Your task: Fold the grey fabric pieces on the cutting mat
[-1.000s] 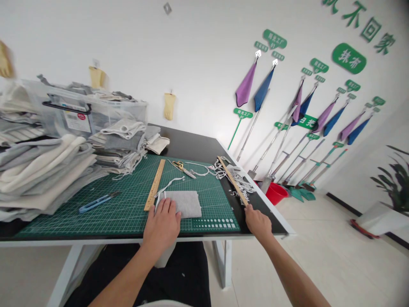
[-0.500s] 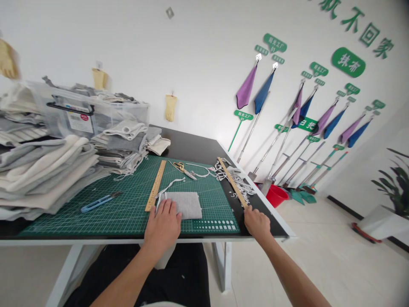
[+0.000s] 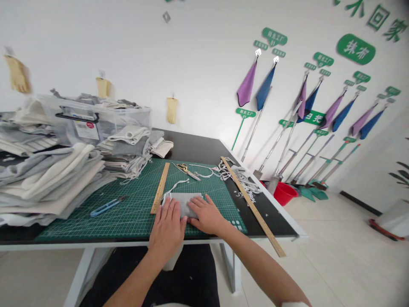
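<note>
A grey piece of fabric [image 3: 185,201] lies on the green cutting mat [image 3: 134,219] close to the front edge, and part of it hangs over that edge toward my lap. Flat on its left side rests my left hand [image 3: 168,221], fingers stretched out. My right hand [image 3: 206,215] presses on its right side with the fingers spread. Just left of the fabric is a short wooden ruler [image 3: 160,187]. A long wooden ruler [image 3: 252,204] lies to the right, its near end sticking out past the table edge. Gold-handled scissors [image 3: 188,171] sit behind the fabric.
A blue utility knife [image 3: 108,206] lies left on the mat. Stacks of folded cloth [image 3: 47,183] and a clear plastic box [image 3: 105,121] fill the left side. Fabric scraps [image 3: 244,179] lie at the right. A red bucket [image 3: 283,194] stands on the floor.
My right hand has let go of the long ruler and moved left onto the fabric. The ruler's near end now juts over the table's front edge. My left hand stays on the fabric.
</note>
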Demonstrator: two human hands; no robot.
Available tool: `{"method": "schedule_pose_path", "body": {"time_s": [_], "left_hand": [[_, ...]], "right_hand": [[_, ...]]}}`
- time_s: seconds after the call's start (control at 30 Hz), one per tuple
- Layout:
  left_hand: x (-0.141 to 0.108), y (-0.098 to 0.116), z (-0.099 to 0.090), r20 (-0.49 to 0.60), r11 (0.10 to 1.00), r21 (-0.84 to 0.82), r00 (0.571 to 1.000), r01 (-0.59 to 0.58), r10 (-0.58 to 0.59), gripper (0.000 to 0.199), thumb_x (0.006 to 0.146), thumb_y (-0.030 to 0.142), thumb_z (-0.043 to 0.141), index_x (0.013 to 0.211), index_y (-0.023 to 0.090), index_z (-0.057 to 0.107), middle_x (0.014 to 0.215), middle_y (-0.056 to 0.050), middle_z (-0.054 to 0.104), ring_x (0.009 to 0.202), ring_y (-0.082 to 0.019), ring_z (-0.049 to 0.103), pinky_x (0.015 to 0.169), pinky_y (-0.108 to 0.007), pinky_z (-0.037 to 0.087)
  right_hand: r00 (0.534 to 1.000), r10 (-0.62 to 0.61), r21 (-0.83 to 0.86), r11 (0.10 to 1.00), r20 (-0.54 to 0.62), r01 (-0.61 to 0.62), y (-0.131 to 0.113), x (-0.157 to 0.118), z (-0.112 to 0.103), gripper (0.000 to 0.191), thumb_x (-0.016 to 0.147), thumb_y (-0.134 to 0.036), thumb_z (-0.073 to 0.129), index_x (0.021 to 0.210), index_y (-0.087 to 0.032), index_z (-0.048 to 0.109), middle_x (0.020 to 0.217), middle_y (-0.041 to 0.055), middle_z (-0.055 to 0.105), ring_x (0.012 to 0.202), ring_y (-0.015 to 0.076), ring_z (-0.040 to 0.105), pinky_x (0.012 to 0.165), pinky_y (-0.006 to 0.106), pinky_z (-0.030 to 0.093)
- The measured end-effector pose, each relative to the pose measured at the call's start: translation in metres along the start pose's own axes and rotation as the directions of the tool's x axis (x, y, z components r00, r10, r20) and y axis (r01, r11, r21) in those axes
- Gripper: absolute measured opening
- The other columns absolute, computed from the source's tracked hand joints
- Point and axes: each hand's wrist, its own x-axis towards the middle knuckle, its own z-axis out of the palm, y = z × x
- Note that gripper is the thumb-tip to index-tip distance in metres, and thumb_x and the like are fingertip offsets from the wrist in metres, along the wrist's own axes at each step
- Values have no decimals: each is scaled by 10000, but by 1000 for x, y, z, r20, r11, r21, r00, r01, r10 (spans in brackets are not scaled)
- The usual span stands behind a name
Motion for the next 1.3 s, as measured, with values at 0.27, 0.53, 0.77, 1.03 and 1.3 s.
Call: {"method": "schedule_pose_path", "body": {"time_s": [0.27, 0.53, 0.77, 1.03, 1.3], "left_hand": [[-12, -7, -5, -152, 989, -121, 986, -88, 69, 599, 882, 349, 525, 1396, 78, 381, 1451, -174, 439, 1412, -301, 292, 1110, -467, 345], [-7, -24, -25, -355, 945, -328, 928, -9, -114, 967, 763, 339, 691, 1486, 46, 119, 1512, -271, 265, 1410, -375, 266, 1070, -558, 378], [-6, -42, -59, -282, 884, -238, 900, -402, 333, 534, 791, 187, 563, 1315, 134, 476, 1202, -132, 643, 1137, -249, 591, 1004, -428, 450], [-12, -45, -65, -457, 988, -142, 882, 56, -116, 270, 860, 199, 572, 1122, 158, 623, 987, -57, 736, 809, -154, 688, 740, -249, 503], [-16, -31, -63, -494, 975, 45, 844, -218, 211, 353, 902, 188, 503, 1216, 46, 581, 1131, -176, 678, 1083, -259, 623, 937, -386, 483]], "right_hand": [[983, -110, -181, 980, -150, 82, 14, 22, 2, 144, 898, -176, 477, 959, -177, 608, 874, 54, 693, 808, 207, 647, 880, 373, 445], [831, -33, 27, 998, -555, 58, 19, 21, -9, 171, 887, -196, 469, 1033, -176, 554, 986, 86, 702, 859, 193, 665, 755, 301, 497], [721, -348, 7, 898, -600, 440, 6, 16, -5, 208, 887, -242, 504, 1090, -195, 521, 1072, 90, 695, 1045, 185, 630, 968, 385, 454], [772, 72, 353, 913, -631, 204, -49, -3, -15, 165, 894, -276, 500, 1023, -191, 559, 958, 103, 663, 905, 218, 615, 818, 375, 492], [950, 239, 980, 51, -200, 194, -113, 10, -30, 429, 864, -569, 553, 1076, -196, 568, 955, 49, 609, 841, 172, 553, 766, 298, 479]]}}
